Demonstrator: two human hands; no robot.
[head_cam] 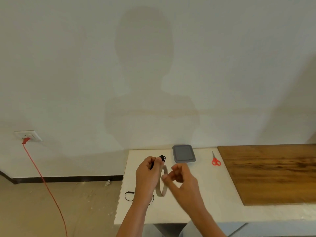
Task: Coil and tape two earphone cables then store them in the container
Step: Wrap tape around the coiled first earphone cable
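My left hand (148, 175) is raised over the white table (196, 209) and grips a coiled black earphone cable (162, 158) at its fingertips. A beige tape roll (162, 189) stands on edge between my hands, partly hidden behind my left hand. My right hand (181, 180) has curled fingers, and its thumb and forefinger pinch at the roll's rim; it is motion-blurred. A second black earphone cable (129, 195) lies loose at the table's left edge. The grey-lidded container (183, 153) sits shut at the back of the table.
Red-handled scissors (215, 159) lie right of the container. A brown wooden board (271, 171) covers the table's right side. A red cord (44, 180) runs from a wall socket (28, 135) down across the floor on the left.
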